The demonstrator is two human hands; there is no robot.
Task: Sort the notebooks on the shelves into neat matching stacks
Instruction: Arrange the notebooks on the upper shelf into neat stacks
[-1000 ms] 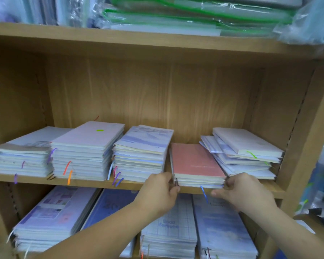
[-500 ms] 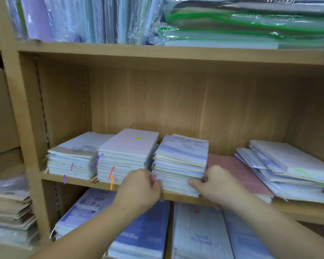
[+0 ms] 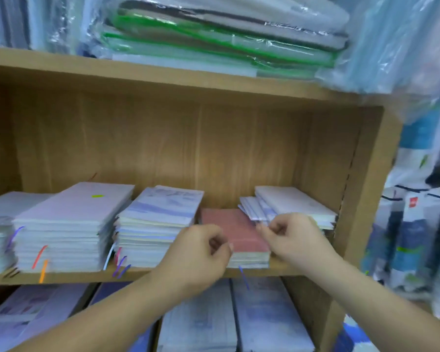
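Observation:
Several notebook stacks sit on the middle shelf (image 3: 74, 276). From the left: a low white stack (image 3: 0, 224), a tall white stack (image 3: 71, 212), a blue-and-white stack (image 3: 163, 212), a low pink-topped stack (image 3: 229, 224), and an untidy fanned white stack (image 3: 295, 201). My left hand (image 3: 198, 250) hovers with curled fingers at the pink stack's front left corner and visibly holds nothing. My right hand (image 3: 290, 237), fingers also curled, is at the pink stack's right edge and covers the front of the fanned stack. Blur hides whether it pinches a notebook.
Plastic-wrapped folders (image 3: 214, 39) lie on the shelf above and overhang its edge. More notebook stacks (image 3: 264, 313) fill the shelf below. The bookcase's right side panel (image 3: 366, 186) stands next to the fanned stack. Packaged goods (image 3: 414, 237) hang to the right of the bookcase.
Both hands have let go of the blue-and-white stack and moved right to the pink and fanned stacks. The camera has swung right with them.

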